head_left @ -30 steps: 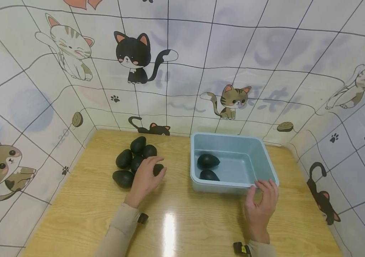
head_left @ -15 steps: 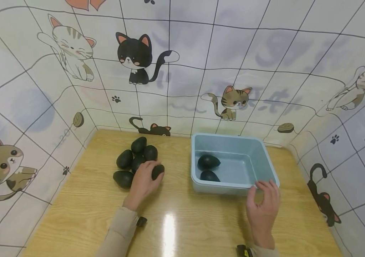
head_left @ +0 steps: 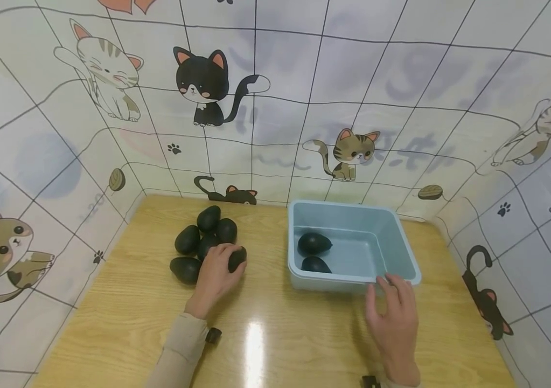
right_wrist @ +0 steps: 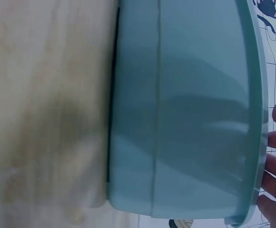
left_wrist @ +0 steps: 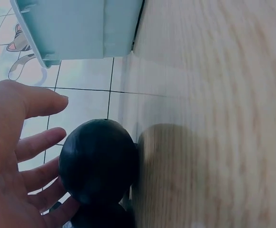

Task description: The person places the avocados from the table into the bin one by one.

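Note:
Beside the front right of a cluster of dark avocados [head_left: 187, 240], my left hand [head_left: 214, 277] reaches over the nearest avocado [head_left: 237, 260]. In the left wrist view, the fingers lie along the side of that avocado [left_wrist: 99, 161], while the thumb stands apart from it. Two more avocados [head_left: 314, 243] lie on the left side of a light blue plastic bin [head_left: 343, 278]. My right hand [head_left: 393, 318] is at the bin's front right corner, its fingertips right at the rim and the thumb spread away. From the right wrist, the bin's outer wall [right_wrist: 190, 118] fills much of the view.
The bin stands on a wooden table [head_left: 275, 334], to the right of the avocado cluster. A white wall covering [head_left: 280, 118] with cat drawings and grid lines rises behind the table and along both sides.
My left hand's fingers have come down and drawn in around the near avocado. My right hand has shifted slightly left along the bin's front rim. The bin has stayed in place.

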`<state>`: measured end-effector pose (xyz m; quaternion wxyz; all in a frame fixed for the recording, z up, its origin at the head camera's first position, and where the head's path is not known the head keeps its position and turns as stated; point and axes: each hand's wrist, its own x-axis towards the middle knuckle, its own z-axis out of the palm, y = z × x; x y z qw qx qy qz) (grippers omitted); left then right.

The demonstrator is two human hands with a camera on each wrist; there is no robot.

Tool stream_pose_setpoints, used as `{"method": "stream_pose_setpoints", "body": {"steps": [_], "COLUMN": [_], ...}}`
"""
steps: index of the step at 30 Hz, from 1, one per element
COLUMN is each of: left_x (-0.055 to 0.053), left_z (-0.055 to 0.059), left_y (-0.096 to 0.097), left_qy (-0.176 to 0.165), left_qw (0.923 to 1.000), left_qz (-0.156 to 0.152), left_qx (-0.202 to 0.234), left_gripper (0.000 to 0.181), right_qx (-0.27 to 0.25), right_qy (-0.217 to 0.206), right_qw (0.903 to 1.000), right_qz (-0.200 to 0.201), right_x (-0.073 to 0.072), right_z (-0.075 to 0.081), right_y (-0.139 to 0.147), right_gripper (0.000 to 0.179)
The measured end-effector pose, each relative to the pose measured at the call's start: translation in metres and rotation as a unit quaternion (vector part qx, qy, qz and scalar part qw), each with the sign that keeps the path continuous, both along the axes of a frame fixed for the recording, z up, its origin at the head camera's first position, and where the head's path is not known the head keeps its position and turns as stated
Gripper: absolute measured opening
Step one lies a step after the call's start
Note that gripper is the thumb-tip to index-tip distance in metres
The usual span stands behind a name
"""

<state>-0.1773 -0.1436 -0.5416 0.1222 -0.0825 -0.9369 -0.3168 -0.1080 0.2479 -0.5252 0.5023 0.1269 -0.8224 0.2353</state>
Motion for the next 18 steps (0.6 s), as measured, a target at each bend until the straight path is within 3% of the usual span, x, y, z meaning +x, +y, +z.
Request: {"method": "stream_pose_setpoints", "body": {"steps": [4,12,18], "left_x": [0.0009,0.0026,0.0028], "left_z": [-0.0005,-0.0002,-0.0015], "left_y": [-0.0003,-0.0007,-0.0010], "left_qy": [0.004,0.005,0.006], "left_qw": [1.0000,1.0000,0.9999], "left_qz": [0.001,0.001,0.000], "left_qx": [0.000,-0.007,-0.013], "left_gripper": [0.039,0.041,0.040], "right_qx": [0.001,-0.021,-0.036], "right_qy": [0.000,-0.064,-0.062], "right_qw": [1.0000,0.9977,0.9974], "right_qz": [0.009,-0.010,-0.008], "right_x": [-0.0034,0.0001,0.0008], "right_z": [0.0029,0.0066,0.0069], "right_y": [0.0024,0.0017,-0.0005], "right_gripper": [0.028,0.025,0.022]}}
